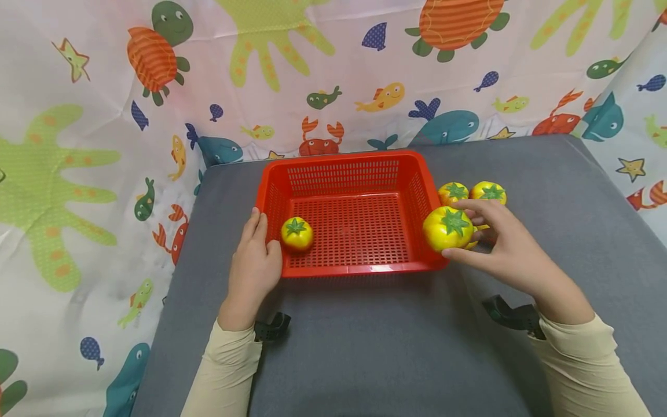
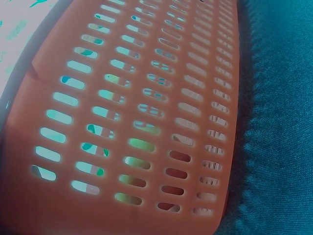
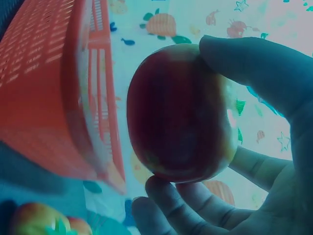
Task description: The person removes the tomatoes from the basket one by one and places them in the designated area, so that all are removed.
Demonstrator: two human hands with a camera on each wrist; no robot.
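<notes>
In the head view, a red plastic basket (image 1: 344, 270) with slotted walls stands in the middle of the table. My left hand (image 1: 253, 266) grips its left rim, thumb on the rim and fingers along the outer side. One yellow toy tomato (image 1: 296, 234) with a green star-shaped top lies inside, near that hand. My right hand (image 1: 508, 243) pinches another toy tomato (image 1: 447, 230) between thumb and fingers, at the basket's right rim. From the right wrist view, the held tomato (image 3: 181, 112) shows a dark red underside. The basket's slotted wall (image 2: 127, 117) fills much of the left wrist view.
Right of the basket sit more toy tomatoes, among them a left one (image 1: 453, 191) and a right one (image 1: 488, 191); another is partly hidden by the right hand. A grey cloth (image 1: 375, 341) covers the table. Sea-animal patterned curtains (image 1: 292, 110) rise behind and at the sides.
</notes>
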